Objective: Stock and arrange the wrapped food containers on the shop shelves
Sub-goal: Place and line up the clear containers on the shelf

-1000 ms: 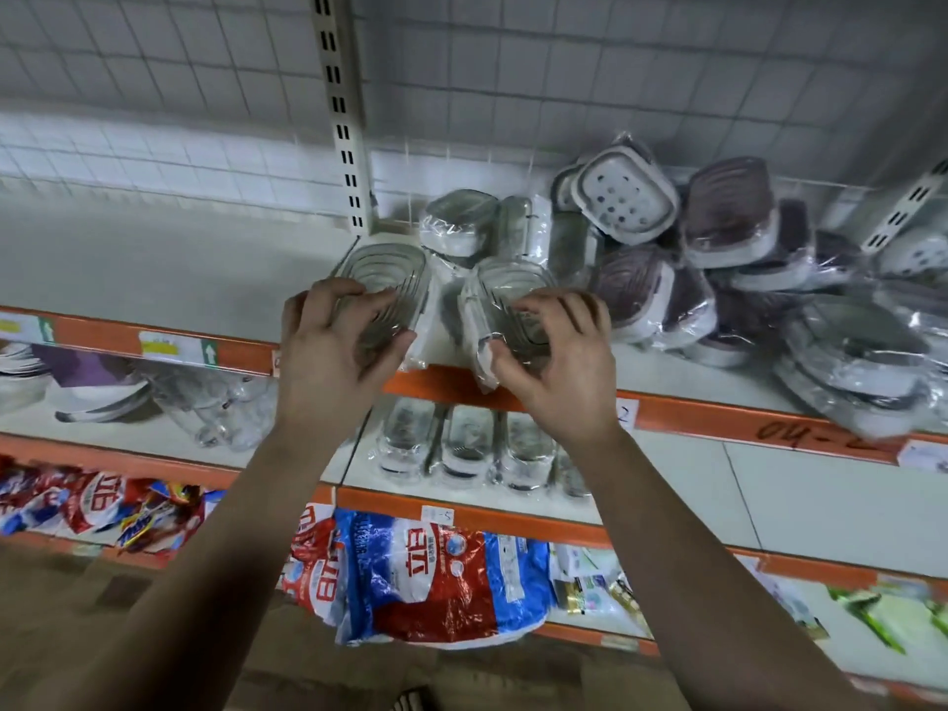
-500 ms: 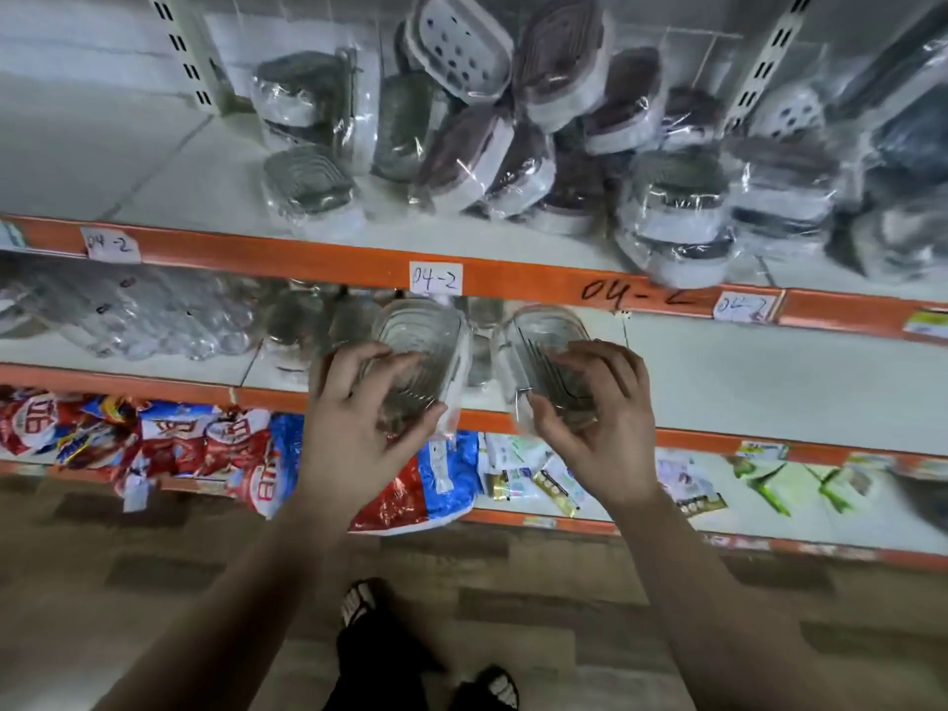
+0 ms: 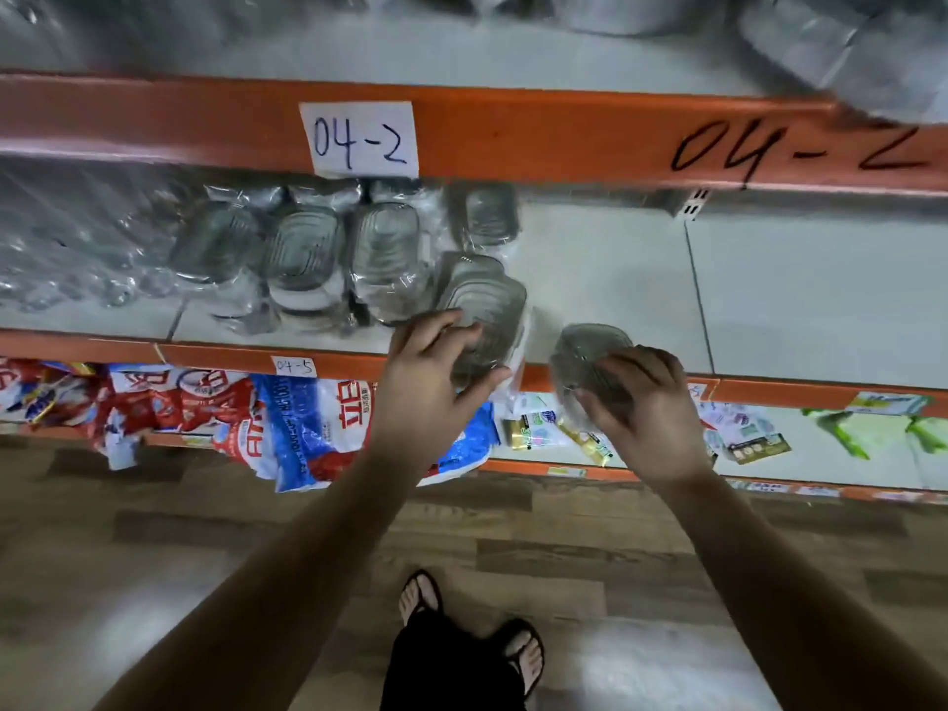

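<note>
Hands first: my left hand [image 3: 431, 372] holds a wrapped container [image 3: 487, 305], fingers curled over its ribbed clear top and thumb under its near end. That container is tilted and sits over the front of the middle shelf [image 3: 615, 269], just beside the row of wrapped containers [image 3: 302, 254] already lined up there. I cannot tell whether it touches the shelf board. My right hand [image 3: 651, 407] grips a second wrapped container [image 3: 585, 351], fingers closed across its lower part. This one is at the shelf's orange front edge [image 3: 821, 392], apart from the first container and to its right, with bare shelf behind it.

Above, I see the orange rail [image 3: 564, 141] carrying a paper label [image 3: 359, 138] that reads 04-2. A smaller label [image 3: 293, 366] reading 04-5 is stuck on the front edge below the row. Red and blue bags [image 3: 302, 423] hang off the lowest shelf. My sandalled feet [image 3: 420, 592] stand on the wood-pattern floor [image 3: 205, 556].
</note>
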Available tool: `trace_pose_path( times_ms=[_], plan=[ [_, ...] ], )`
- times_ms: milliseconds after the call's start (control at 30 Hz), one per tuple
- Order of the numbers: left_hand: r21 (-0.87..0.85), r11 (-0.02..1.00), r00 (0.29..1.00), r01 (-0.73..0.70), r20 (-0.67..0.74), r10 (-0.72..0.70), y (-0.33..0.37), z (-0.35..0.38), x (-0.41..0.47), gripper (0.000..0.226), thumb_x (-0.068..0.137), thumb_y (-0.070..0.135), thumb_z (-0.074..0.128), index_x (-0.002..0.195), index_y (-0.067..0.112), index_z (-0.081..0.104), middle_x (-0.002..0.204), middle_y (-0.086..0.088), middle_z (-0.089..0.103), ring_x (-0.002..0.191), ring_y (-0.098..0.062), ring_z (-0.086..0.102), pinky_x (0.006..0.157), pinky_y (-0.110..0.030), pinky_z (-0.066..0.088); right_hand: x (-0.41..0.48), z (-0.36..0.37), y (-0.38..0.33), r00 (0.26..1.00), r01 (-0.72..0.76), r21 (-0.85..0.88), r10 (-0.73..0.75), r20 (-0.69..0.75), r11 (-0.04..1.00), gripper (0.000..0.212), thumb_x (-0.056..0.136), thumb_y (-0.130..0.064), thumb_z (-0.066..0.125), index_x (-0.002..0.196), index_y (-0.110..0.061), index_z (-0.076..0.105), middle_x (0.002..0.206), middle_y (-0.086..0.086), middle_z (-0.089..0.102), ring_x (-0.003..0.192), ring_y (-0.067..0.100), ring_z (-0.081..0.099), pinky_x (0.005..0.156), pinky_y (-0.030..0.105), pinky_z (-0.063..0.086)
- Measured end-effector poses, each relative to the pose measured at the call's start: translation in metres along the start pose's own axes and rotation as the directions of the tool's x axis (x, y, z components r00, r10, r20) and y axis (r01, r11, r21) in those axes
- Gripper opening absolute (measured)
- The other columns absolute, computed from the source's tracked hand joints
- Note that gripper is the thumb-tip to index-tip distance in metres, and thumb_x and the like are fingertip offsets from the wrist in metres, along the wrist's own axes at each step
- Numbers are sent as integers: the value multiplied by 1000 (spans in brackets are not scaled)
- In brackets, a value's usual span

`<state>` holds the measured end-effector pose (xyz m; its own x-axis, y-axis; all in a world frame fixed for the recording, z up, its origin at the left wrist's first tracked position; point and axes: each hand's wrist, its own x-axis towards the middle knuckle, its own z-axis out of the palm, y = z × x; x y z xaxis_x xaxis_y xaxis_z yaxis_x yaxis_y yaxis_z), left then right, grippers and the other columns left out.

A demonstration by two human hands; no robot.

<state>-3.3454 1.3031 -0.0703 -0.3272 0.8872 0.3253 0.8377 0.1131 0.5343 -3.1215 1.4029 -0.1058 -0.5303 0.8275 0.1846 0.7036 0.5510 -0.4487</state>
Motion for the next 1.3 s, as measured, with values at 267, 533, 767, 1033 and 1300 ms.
trace_pose_path(
  times_ms=[267, 533, 767, 1033, 1300],
  plan=[
    [276, 961, 998, -16, 63, -2, -32, 80, 109, 49, 85, 55, 63, 112, 14, 65, 123, -3, 61, 113, -28, 51, 91, -28, 34, 31, 52, 36, 1000, 22, -88, -24, -20, 996, 40, 90, -37, 60, 109, -3, 70, 115, 13, 67, 108, 42, 57, 91, 40, 44],
    [504, 859, 986, -95, 166, 12, -43, 123, 201, 55, 90, 56, 55, 118, 10, 57, 126, -13, 54, 116, -36, 49, 92, -40, 40, 28, 60, 38, 993, 42, -75, -50, -109, 996, 46, 93, -40, 51, 111, -2, 69, 118, 13, 66, 110, 43, 55, 83, 46, 53],
    [556, 829, 965, -58, 243, -95, -55, 136, 214, 53, 97, 51, 46, 125, 7, 57, 139, -12, 43, 119, -39, 44, 86, -40, 41, 27, 64, 38, 990, 51, -116, -65, -122, 992, 47, 94, -41, 48, 112, -2, 69, 117, 13, 66, 109, 43, 56, 82, 44, 54],
    [481, 869, 980, -113, 200, 16, -59, 85, 178, 45, 98, 42, 42, 131, 14, 56, 125, -10, 58, 121, -32, 46, 100, -37, 30, 40, 72, 19, 979, 7, 9, -5, -202, 1000, 43, 94, -36, 52, 113, 0, 67, 116, 16, 64, 109, 40, 54, 94, 36, 41],
    [321, 941, 994, -104, 56, 90, -90, 22, 67, 43, 95, 27, 51, 133, 8, 57, 137, -11, 56, 128, -32, 48, 107, -43, 38, 86, 93, -51, 968, 145, 7, -140, -208, 989, 45, 94, -37, 53, 115, 1, 67, 117, 18, 63, 115, 41, 53, 86, 42, 52]
  ],
)
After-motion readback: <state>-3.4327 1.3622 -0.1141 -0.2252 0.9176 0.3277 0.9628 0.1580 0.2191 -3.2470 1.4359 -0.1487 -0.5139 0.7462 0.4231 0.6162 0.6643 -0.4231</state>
